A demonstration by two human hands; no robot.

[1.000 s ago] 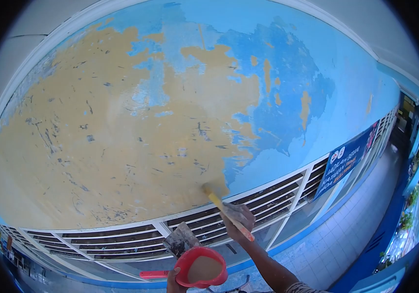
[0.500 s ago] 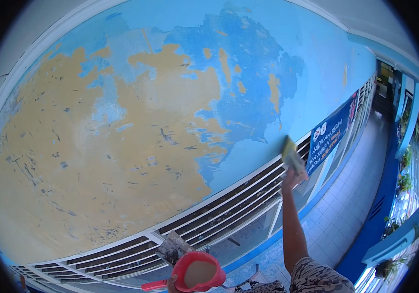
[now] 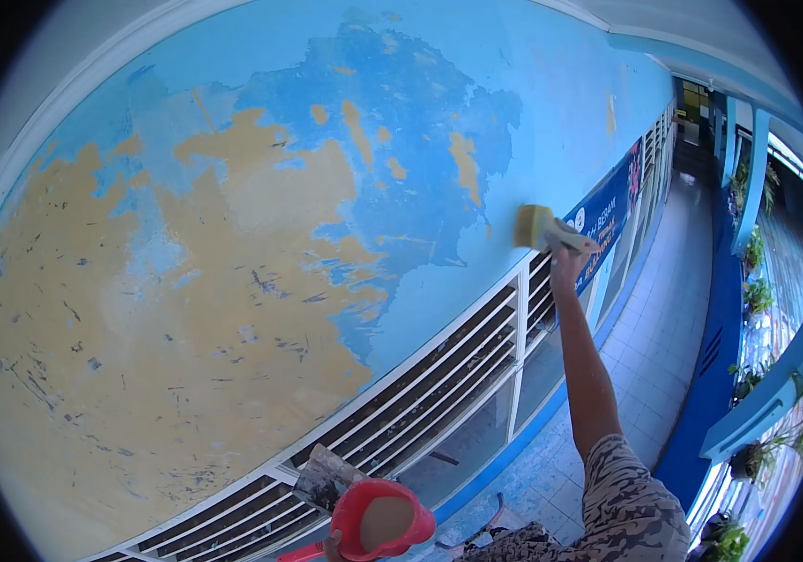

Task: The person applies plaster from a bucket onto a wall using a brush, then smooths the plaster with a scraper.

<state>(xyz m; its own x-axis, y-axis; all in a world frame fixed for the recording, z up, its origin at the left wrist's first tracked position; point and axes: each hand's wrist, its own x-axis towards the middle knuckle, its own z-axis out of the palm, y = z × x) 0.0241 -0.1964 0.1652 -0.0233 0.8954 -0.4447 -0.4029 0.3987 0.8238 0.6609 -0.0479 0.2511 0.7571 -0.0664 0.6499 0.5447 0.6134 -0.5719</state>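
My right hand point(image 3: 565, 268), at the end of a raised arm, is closed round the handle of a wide paintbrush point(image 3: 539, 227) with yellowish bristles. The bristles are at the light blue wall, just above the window slats and left of a banner. Low in the view, my left hand point(image 3: 332, 545) is closed on a red plastic dipper point(image 3: 416, 532), partly hidden by it. Pale, milky liquid point(image 3: 386, 523) fills part of the dipper. Against its far side is a flat, grey-smeared blade-like tool point(image 3: 319, 483); what supports it is hidden.
The wall has a large patch of bare tan surface point(image 3: 167, 347) and darker blue peeled paint point(image 3: 411, 122). White window slats point(image 3: 420, 403) run below it. A blue banner point(image 3: 598, 217) hangs at the right. Beyond lie a tiled walkway point(image 3: 650, 309) and potted plants point(image 3: 756, 295).
The brush in my right hand has risen along the wall, its bristles now pointing left. My view has turned rightward, so the wall appears shifted left. The dipper stays in my left hand.
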